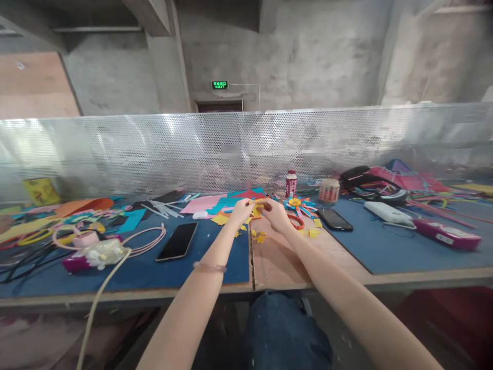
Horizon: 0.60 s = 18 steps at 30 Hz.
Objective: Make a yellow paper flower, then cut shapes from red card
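Observation:
Both my hands are raised over the far middle of the table, fingers pinched. My left hand (pixel 241 212) and my right hand (pixel 275 215) meet at a small yellow piece (pixel 259 202), paper or thin foam, held between them. The fingers partly cover it, so its shape is unclear. Below the hands lie yellow scraps (pixel 260 237) on the bare wood. Close to my right hand is a red-orange ring (pixel 296 222), perhaps a scissors handle. A flower (pixel 295 202) with blue and pink strips and a yellow centre lies just beyond it.
A phone (pixel 177 241) and a power strip with cables (pixel 94 254) lie left. At right are another phone (pixel 336 220), a white power bank (pixel 388 211) and a magenta strip (pixel 447 234). A bottle (pixel 291 184) and jar (pixel 328 190) stand before the perforated metal screen (pixel 173 149).

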Each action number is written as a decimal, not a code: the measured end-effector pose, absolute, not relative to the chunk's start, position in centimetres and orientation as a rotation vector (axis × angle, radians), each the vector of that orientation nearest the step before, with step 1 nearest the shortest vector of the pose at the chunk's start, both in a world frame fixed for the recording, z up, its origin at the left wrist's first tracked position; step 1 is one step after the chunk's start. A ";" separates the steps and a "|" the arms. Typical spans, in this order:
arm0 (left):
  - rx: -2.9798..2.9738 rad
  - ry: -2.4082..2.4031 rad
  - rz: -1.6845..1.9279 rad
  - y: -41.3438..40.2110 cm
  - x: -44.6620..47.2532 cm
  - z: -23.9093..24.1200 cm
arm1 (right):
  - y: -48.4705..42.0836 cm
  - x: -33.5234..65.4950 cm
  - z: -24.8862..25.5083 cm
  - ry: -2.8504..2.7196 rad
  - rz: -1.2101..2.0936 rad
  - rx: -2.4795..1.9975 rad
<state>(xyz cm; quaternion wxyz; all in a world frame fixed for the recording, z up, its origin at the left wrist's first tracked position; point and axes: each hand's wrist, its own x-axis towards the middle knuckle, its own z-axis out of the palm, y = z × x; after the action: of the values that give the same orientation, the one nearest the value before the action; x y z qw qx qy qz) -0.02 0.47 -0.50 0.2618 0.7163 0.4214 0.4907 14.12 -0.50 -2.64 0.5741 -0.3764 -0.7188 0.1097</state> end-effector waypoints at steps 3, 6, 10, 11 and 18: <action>1.900 1.136 1.336 0.4 0.0 -0.5 | -0.3 14.2 -2.7 -1.690 0.212 -0.889; 1.873 1.128 1.329 0.2 0.0 -0.4 | -0.1 14.3 -2.7 -1.714 0.153 -0.873; 1.887 1.129 1.328 0.1 0.0 -0.4 | 0.2 14.5 -2.8 -1.777 0.049 -0.799; 1.893 1.128 1.328 0.1 0.0 -0.4 | 0.3 14.6 -2.9 -1.777 0.024 -0.784; 1.842 1.100 1.267 -0.2 0.2 0.0 | 0.5 14.6 -2.9 -1.670 0.026 -0.754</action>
<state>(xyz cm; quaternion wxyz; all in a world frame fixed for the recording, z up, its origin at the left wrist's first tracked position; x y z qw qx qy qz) 0.21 -0.22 -0.01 0.3194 0.7006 0.4184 0.4818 14.61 0.51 -2.94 0.6089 -0.3263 -0.7229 0.0112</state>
